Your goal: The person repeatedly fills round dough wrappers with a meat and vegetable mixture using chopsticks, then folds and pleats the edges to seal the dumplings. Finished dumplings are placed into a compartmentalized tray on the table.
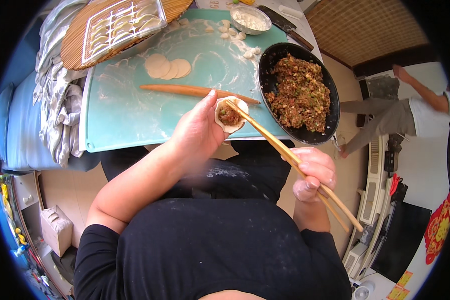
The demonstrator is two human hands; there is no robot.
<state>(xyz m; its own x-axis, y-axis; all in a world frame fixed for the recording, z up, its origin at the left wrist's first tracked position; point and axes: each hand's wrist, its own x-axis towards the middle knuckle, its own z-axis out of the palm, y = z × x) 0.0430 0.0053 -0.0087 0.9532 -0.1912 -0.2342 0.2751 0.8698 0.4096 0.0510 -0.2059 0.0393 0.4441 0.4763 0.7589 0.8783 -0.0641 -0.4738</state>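
My left hand (199,126) cups a round dumpling wrapper (220,125) with a lump of meat filling (229,116) in its middle. In my right hand (313,171) is a pair of wooden chopsticks (272,142), their tips touching the filling at the wrapper's upper edge. Just beyond my left hand a tapered rolling pin (180,89) lies across the teal mat. A black pan (263,95) heaped with minced filling (301,92) stands to the right of the wrapper. Several flat wrappers (157,66) lie overlapping behind the rolling pin.
The floury teal mat (115,120) covers the table. Dough pieces (224,36), a bowl of flour (250,21) and a cleaver (280,22) lie at the back. A tray of dumplings (124,27) rests on a woven mat (71,50) at far left. Another person (385,117) is at right.
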